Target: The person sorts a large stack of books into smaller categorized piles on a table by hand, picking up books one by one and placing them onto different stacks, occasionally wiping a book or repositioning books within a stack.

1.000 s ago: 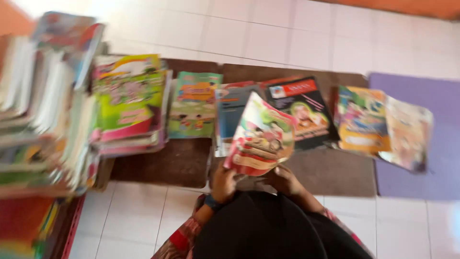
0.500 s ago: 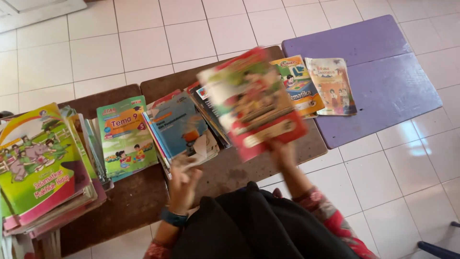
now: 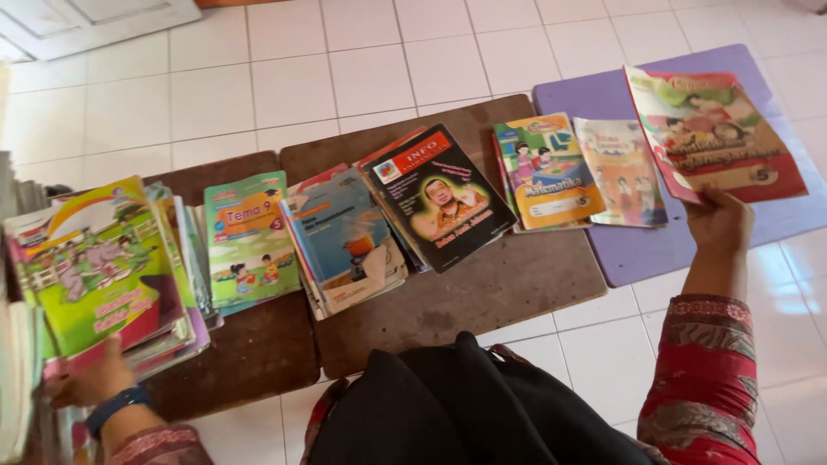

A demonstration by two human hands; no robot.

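**What I cannot see from the head camera**

My left hand point(image 3: 90, 383) is half hidden under the green-covered stack point(image 3: 103, 267), fingers out of sight. At the far-left edge, another pile of books point(image 3: 15, 362) is cut off. My right hand point(image 3: 719, 224) has its fingertips hidden behind the pink book point(image 3: 715, 133). The dark cloth point(image 3: 465, 409) hides the near table edge point(image 3: 388, 344).

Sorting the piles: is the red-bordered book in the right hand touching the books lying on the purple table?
Cannot tell. In the head view the right hand holds the red-bordered book raised, its edge overlapping the thin illustrated book.
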